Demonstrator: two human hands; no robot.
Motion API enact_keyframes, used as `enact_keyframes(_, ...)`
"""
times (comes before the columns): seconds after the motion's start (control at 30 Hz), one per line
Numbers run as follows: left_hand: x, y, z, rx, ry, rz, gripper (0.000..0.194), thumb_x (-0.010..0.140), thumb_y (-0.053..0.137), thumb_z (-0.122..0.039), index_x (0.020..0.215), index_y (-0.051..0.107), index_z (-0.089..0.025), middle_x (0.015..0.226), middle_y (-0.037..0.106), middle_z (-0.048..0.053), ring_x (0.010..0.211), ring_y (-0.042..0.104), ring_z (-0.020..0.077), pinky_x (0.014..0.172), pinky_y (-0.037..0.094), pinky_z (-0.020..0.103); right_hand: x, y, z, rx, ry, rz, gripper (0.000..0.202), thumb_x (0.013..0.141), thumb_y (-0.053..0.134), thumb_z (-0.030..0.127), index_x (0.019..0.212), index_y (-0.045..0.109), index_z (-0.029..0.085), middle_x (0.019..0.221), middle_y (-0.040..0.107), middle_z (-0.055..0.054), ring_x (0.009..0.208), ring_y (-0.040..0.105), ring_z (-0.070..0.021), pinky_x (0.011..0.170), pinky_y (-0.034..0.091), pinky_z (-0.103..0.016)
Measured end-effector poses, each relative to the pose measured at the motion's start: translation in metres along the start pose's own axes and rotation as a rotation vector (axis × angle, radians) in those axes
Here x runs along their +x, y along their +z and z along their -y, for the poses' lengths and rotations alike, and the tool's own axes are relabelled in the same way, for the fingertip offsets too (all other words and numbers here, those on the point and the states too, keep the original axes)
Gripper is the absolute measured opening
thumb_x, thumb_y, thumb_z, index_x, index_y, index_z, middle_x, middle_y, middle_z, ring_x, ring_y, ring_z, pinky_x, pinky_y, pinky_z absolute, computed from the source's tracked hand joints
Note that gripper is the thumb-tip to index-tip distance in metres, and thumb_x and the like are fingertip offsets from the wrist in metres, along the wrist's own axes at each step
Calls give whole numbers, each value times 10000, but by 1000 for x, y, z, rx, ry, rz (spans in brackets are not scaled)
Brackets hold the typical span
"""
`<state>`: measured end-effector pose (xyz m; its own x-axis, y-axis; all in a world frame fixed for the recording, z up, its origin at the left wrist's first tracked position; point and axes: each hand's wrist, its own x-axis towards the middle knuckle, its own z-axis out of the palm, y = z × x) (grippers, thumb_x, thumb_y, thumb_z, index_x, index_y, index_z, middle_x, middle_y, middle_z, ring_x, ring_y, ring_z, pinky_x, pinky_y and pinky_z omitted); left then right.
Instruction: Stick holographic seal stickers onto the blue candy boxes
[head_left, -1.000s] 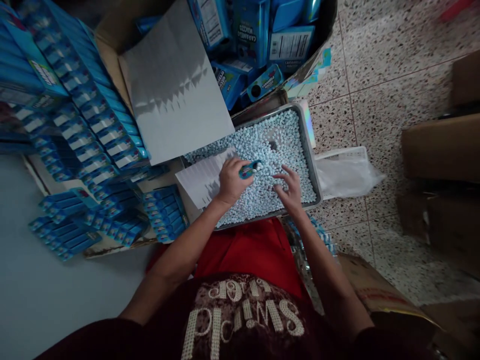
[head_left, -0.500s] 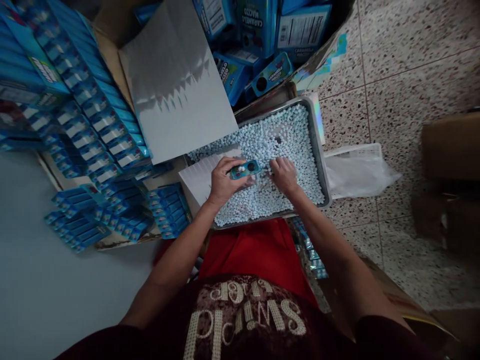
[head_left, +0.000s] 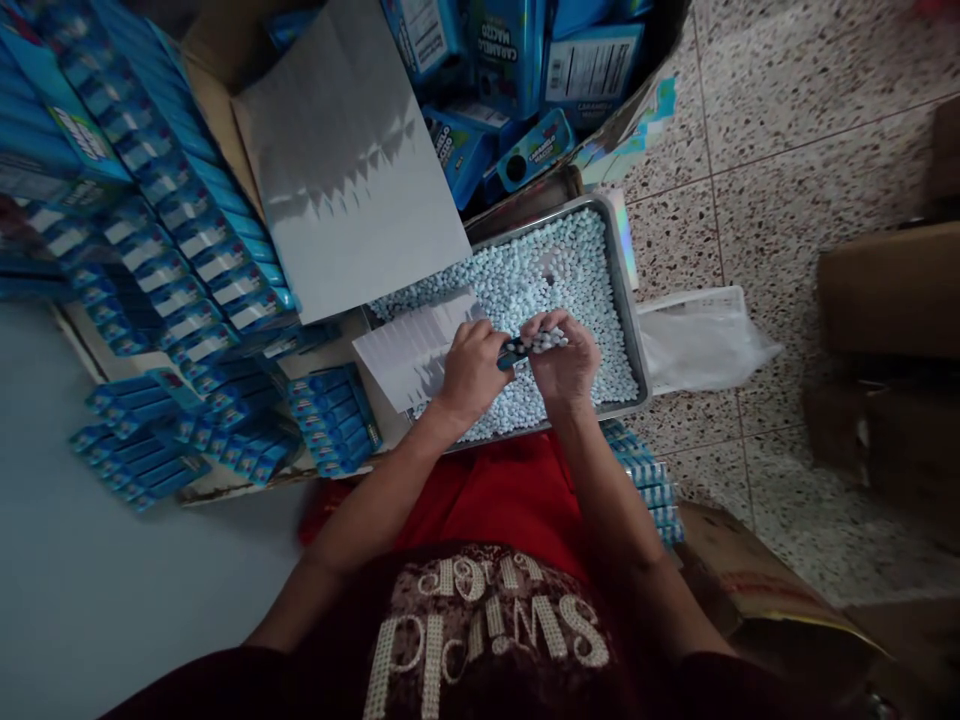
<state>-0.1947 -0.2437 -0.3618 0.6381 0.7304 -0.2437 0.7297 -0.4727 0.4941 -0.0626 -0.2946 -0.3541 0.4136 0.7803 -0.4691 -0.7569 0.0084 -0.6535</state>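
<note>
Over a metal tray point(head_left: 634, 345) of small pale blue pellets, my left hand point(head_left: 474, 372) grips a small blue box point(head_left: 513, 350), now turned on its edge. My right hand point(head_left: 564, 362) is palm up with curled fingers, cupping a heap of pellets point(head_left: 549, 340) against the box's right end. Part of the box is hidden by my fingers. A white sheet point(head_left: 416, 345) lies over the left part of the tray, beside my left hand.
A cardboard carton of larger blue boxes point(head_left: 510, 50) stands behind the tray, with a grey-white board point(head_left: 360, 170) to its left. Stacked small blue boxes point(head_left: 334, 420) fill the left side. A clear plastic bag point(head_left: 697, 340) and brown cartons point(head_left: 892, 300) are at right.
My right hand has come up from the pellets, turned palm up and moved left to the box with a handful. My left hand has tilted the box and shifted slightly right.
</note>
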Motion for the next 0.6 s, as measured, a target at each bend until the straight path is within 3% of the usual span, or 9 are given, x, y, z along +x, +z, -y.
enact_keyframes(0.17, -6, 10, 8, -59, -11, -38, 279, 810, 777, -120, 1074, 728, -197, 1044, 703, 81, 1050, 632, 296, 961, 521, 441, 0, -2, -8, -103, -118, 4, 445, 930, 618, 575, 648, 512, 246, 714, 521, -18, 760, 558, -193, 843, 499, -357)
enact_keyframes(0.4, -8, 13, 5, -106, -1, -102, 259, 837, 741, -106, 1078, 692, -187, 1053, 694, 90, 1064, 626, 293, 986, 501, 434, -6, 4, -11, -210, -170, -8, 417, 896, 563, 635, 698, 552, 268, 744, 518, -28, 809, 562, -218, 899, 494, -390)
enact_keyframes(0.5, -9, 11, 8, -138, -40, -127, 296, 807, 759, -91, 1073, 686, -200, 1066, 694, 88, 1055, 622, 298, 963, 501, 439, -13, 4, -12, -379, -202, -34, 464, 924, 444, 695, 740, 550, 282, 881, 591, -63, 1006, 622, -260, 1019, 486, -444)
enact_keyframes(0.6, -13, 17, 16, -191, -54, -162, 344, 788, 770, -86, 1097, 685, -212, 1111, 704, 80, 1102, 618, 300, 986, 502, 446, -19, 2, -9, -515, -188, 33, 552, 937, 335, 749, 825, 603, 280, 1175, 656, -92, 1294, 588, -286, 1109, 452, -488)
